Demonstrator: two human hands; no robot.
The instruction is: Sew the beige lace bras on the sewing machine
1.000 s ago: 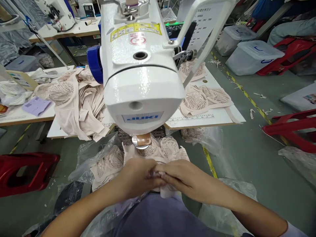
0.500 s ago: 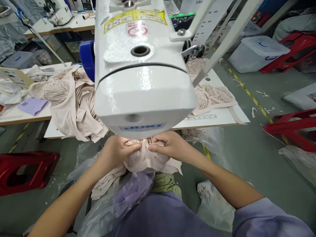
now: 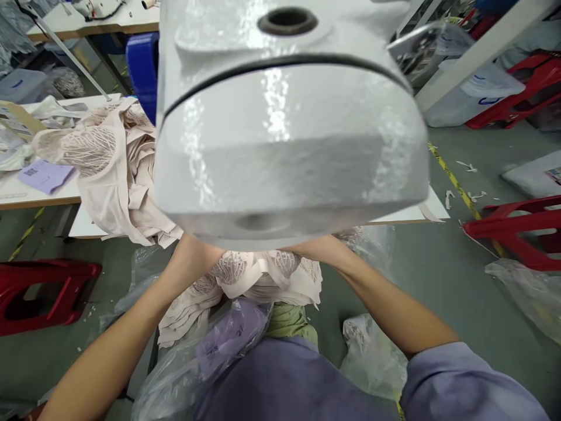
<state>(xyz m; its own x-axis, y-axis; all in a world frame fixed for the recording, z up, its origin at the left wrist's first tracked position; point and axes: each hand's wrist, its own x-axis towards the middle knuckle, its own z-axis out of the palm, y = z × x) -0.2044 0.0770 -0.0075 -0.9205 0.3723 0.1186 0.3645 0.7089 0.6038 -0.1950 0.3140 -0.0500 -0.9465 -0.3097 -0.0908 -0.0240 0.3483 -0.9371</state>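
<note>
The white sewing machine head (image 3: 284, 134) fills the middle of the view and hides both my hands. My left hand (image 3: 193, 252) shows only at the wrist, reaching under the machine on the left; my right hand (image 3: 319, 248) likewise on the right. Their fingers are out of sight. Below the machine hangs a beige lace garment piece (image 3: 263, 275) between my two wrists. More beige pieces (image 3: 184, 316) lie stacked lower left, partly in a clear plastic bag (image 3: 210, 351) on my lap.
A heap of beige lace garments (image 3: 118, 169) covers the white table (image 3: 83, 225) at left. Red plastic stools (image 3: 44, 292) (image 3: 517, 231) stand on both sides. Clear storage bins (image 3: 473, 93) sit back right. Plastic bags (image 3: 372, 356) lie on the green floor.
My head has moved closer, so the machine head looms larger. Both hands rose from my lap with the lace piece and went under the machine, out of sight.
</note>
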